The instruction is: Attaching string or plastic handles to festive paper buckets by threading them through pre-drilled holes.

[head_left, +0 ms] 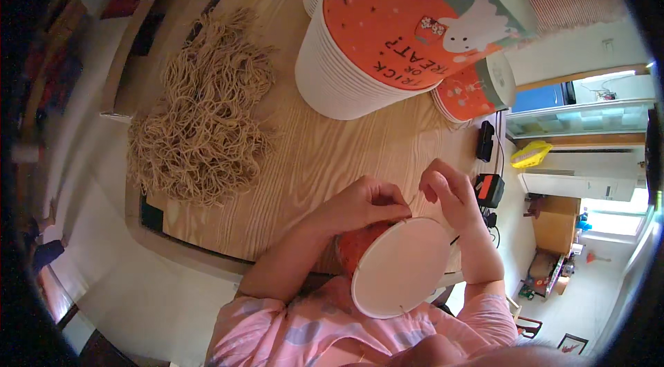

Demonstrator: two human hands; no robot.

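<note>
Close to my chest sits a paper bucket, its pale round end (401,270) turned up and a strip of its orange printed side (356,246) showing. My left hand (370,204) is closed in a pinch at the far edge of this bucket, where a bit of twine seems to pass through the rim. Just to the right, my right hand (448,190) has thumb and fingers curled together around a thin strand of twine (413,199). Much of that strand is hidden by fingers. Another small bit sticks out at the near rim.
A heap of loose tan twine lengths (207,118) lies on the wooden table (304,159) at the left. Tall nested stacks of orange and green printed buckets (387,42) stand at the back. Beyond my right hand are a black-and-orange box (489,190) and cables.
</note>
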